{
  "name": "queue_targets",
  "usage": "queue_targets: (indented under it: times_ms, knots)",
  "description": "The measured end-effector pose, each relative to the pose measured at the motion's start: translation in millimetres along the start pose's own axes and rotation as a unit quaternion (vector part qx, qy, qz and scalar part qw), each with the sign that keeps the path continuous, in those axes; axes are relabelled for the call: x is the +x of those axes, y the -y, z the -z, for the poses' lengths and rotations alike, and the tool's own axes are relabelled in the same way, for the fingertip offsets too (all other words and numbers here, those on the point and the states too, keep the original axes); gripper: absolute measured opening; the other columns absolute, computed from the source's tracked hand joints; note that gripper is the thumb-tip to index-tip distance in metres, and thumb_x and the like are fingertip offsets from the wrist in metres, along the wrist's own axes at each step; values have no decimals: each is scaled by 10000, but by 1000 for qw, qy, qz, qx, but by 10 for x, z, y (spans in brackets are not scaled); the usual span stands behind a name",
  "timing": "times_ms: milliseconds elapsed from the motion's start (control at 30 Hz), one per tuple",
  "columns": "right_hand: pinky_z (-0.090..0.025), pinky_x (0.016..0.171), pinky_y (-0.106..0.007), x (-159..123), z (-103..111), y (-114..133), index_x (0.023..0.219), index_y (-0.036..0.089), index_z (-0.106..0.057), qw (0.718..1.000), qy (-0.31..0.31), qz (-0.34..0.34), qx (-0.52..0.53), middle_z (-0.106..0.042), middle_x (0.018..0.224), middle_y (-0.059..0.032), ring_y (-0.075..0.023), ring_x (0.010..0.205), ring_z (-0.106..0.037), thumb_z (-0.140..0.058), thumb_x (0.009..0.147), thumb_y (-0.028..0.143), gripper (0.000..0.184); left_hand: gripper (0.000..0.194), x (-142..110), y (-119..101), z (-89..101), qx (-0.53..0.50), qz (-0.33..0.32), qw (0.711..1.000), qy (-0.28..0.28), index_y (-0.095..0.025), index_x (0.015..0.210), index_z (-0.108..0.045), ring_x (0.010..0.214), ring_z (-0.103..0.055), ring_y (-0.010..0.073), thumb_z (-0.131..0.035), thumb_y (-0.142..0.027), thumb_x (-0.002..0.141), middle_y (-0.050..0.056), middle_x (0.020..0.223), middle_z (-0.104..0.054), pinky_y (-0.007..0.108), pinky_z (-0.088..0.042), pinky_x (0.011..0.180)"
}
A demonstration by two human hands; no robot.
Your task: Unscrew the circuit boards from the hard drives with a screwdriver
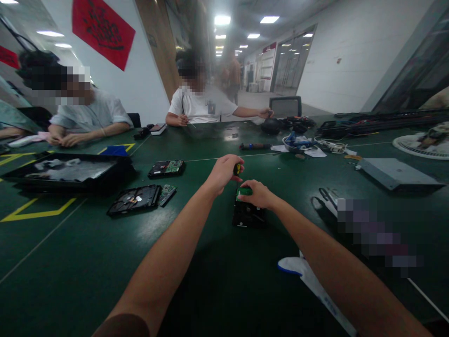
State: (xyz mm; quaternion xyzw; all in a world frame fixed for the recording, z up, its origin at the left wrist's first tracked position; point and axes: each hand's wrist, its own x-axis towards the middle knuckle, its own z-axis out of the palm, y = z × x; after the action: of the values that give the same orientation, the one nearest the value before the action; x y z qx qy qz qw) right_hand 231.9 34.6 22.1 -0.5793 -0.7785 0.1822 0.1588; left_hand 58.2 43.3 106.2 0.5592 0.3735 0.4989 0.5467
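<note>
left hand (222, 174) grasps the screwdriver (237, 169); shaft points to six o'clock. drive (247, 218) rests on the table (210, 271), at five o'clock from the left hand. right hand (258, 194) grips the drive at its green part (244, 191). white cloth (313, 282) lies at five o'clock from the right hand; grey box (396, 172), at three o'clock.
</note>
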Motion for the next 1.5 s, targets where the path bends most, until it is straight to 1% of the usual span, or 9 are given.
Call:
queue_targets:
  times_ms: [167,333,400,600,833,1067,1233,1300,1500]
  knots:
    - [-501,948,-397,-5,4,12,1191,292,-699,1000,0,-6,-3,-695,1244,-62,-281,1171,-637,-764,838,523,427,191,45,42,17,-81,50,995,-3,-172,854,-643,784,-681,215,-609,-356,821,102,828,-716,295,-573,593]
    - [-513,913,-399,-16,21,8,1199,294,-696,1000,4,-9,1,-694,1247,-69,-289,1155,-640,-765,835,532,440,239,52,16,57,40,-3,998,-53,-170,738,-700,780,-632,193,-589,-364,823,93,852,-681,221,-493,495]
    - [-508,927,-404,-13,15,0,1203,288,-693,1000,1,-7,2,-692,1250,-71,-288,1154,-639,-769,831,523,446,204,28,-6,39,41,-5,998,-40,-169,783,-711,791,-636,195,-618,-346,827,93,869,-684,231,-512,512]
    - [-499,944,-394,-1,0,-4,1214,278,-688,1000,-1,0,-1,-693,1238,-68,-281,1162,-635,-761,835,520,456,158,22,18,4,-83,47,995,17,-165,882,-670,843,-702,210,-658,-318,844,117,902,-743,291,-575,630]
    - [-502,909,-383,-10,13,15,1202,289,-695,1000,6,-4,2,-685,1246,-70,-276,1148,-638,-753,845,532,436,217,39,-14,60,53,-20,996,-63,-169,766,-726,773,-638,186,-602,-331,842,92,870,-699,217,-467,492]
    - [-496,945,-393,0,0,8,1192,289,-700,1000,3,-3,-7,-695,1232,-59,-283,1161,-638,-758,842,510,418,185,27,27,6,-75,18,997,3,-172,918,-631,798,-677,199,-627,-344,850,88,865,-716,267,-563,568]
    - [-503,929,-384,10,-14,-11,1197,285,-695,1000,3,-4,3,-692,1234,-65,-278,1148,-641,-764,836,520,436,174,63,36,52,67,-48,995,-56,-176,806,-677,739,-612,163,-599,-321,860,61,825,-653,212,-518,514]
    - [-504,927,-385,15,-20,-17,1194,287,-696,1000,0,-4,1,-693,1233,-66,-278,1148,-642,-769,831,517,436,162,52,16,47,107,-60,991,-58,-182,807,-680,712,-595,155,-595,-309,860,52,806,-640,208,-511,502]
    - [-502,948,-399,20,-23,-15,1195,292,-701,1000,-6,-2,-1,-700,1224,-55,-284,1152,-645,-768,822,523,443,150,5,-3,-15,-35,3,999,12,-184,894,-633,749,-659,184,-594,-310,824,60,824,-697,235,-520,515]
